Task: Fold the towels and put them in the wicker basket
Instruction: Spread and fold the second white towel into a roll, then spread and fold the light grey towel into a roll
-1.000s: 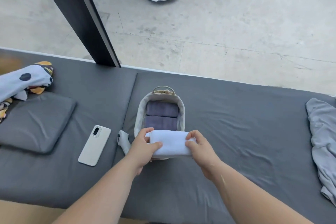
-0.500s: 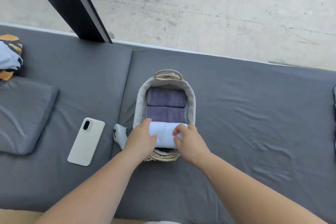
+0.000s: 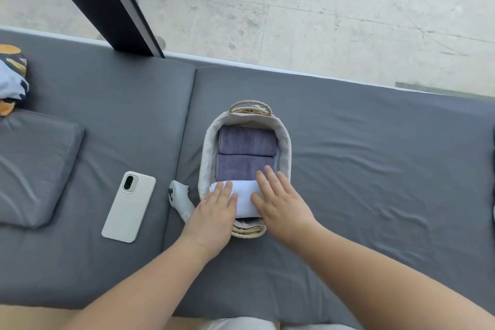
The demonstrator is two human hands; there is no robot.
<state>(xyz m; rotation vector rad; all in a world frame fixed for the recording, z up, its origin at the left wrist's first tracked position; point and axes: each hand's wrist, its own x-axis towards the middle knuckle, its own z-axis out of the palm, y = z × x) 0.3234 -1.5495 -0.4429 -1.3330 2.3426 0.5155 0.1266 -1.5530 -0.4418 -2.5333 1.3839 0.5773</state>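
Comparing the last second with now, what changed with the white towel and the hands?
The white towel, pinched at its ends above the wicker basket, went down into the basket's near end. Both hands released their grip: the left hand and right hand now lie flat on it, fingers straight. The two purple towels, the phone and the controller stayed put.
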